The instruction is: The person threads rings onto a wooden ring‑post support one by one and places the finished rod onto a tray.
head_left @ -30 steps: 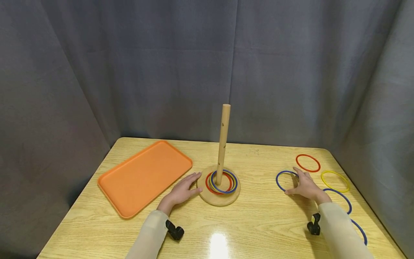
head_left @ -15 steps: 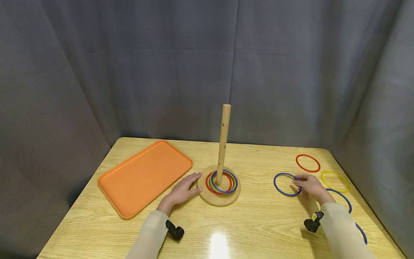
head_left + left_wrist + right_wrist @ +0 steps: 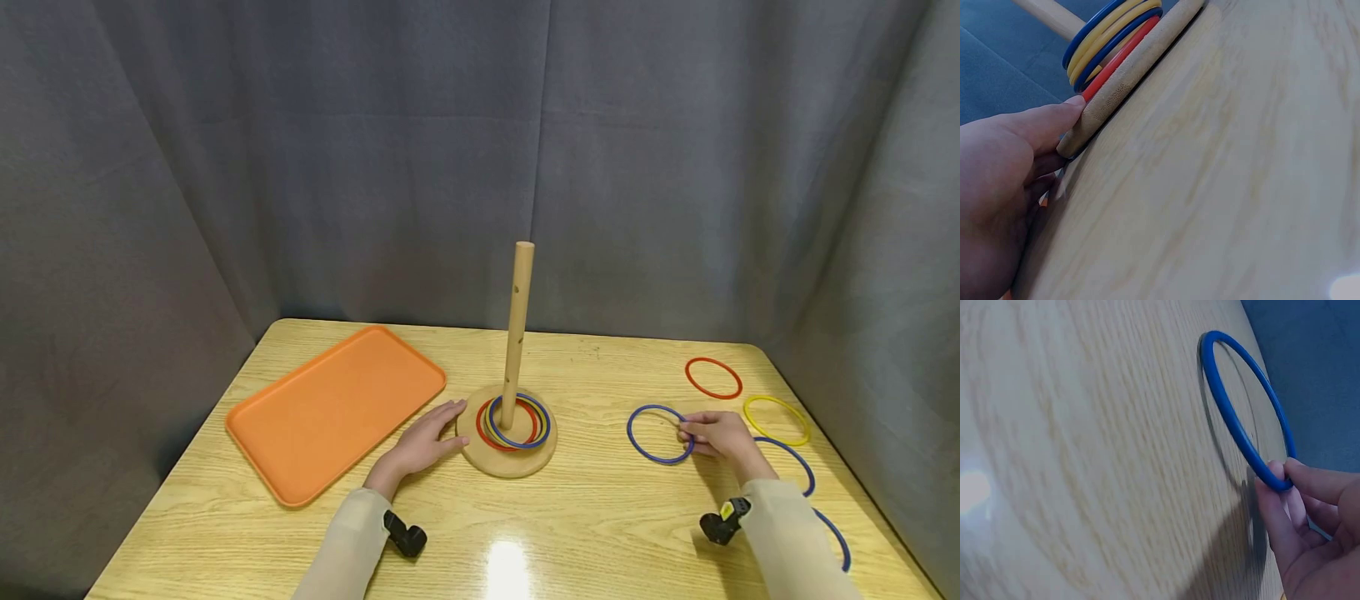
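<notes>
At the table's centre stands a wooden post [image 3: 517, 333] on a round wooden base [image 3: 491, 464]. Several rings lie around the post's foot, among them a red ring [image 3: 1116, 65] at the bottom and yellow and blue ones above. My left hand [image 3: 416, 443] lies at the base's left edge with fingers stretched out; in the left wrist view its thumb touches the rim. To the right, my right hand [image 3: 722, 437] pinches a blue ring [image 3: 1225, 411] between thumb and fingertips. That ring is tilted, and its held side is lifted off the table.
An orange tray [image 3: 337, 408] lies on the left of the table. Along the right lie a red ring [image 3: 716, 397], a yellow ring [image 3: 787, 443] and two more blue rings, the nearest blue ring [image 3: 837, 537] partly behind the right sleeve. Grey curtains hang behind and at both sides.
My right hand has gone from spread fingers over the blue ring to pinching its right side. The ring has shifted slightly left and toward me. My left hand has stayed in place.
</notes>
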The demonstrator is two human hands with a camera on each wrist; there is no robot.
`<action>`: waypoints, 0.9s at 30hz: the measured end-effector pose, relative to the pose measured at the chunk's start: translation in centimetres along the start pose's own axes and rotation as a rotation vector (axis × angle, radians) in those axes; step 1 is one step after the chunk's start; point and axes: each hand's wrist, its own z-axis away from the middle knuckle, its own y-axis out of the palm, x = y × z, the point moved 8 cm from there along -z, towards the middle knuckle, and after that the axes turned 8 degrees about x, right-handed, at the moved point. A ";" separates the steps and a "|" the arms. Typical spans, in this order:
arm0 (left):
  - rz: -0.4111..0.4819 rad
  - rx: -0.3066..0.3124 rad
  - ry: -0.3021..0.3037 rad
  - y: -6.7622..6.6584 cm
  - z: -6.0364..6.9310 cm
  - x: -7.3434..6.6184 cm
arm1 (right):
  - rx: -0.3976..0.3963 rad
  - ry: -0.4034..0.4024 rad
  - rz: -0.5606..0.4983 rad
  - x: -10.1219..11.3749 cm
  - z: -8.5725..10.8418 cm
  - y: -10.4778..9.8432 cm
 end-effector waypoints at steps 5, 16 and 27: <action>-0.002 -0.002 0.009 0.0 -0.1 0.1 | -0.042 -0.029 -0.034 0.6 0.5 0.2; 0.009 -0.003 0.010 -0.1 0.0 -0.1 | -0.140 -0.181 0.018 7.0 1.6 1.8; 0.005 0.006 -0.001 -0.1 -0.1 -0.4 | -0.229 -0.387 0.065 14.2 3.8 4.0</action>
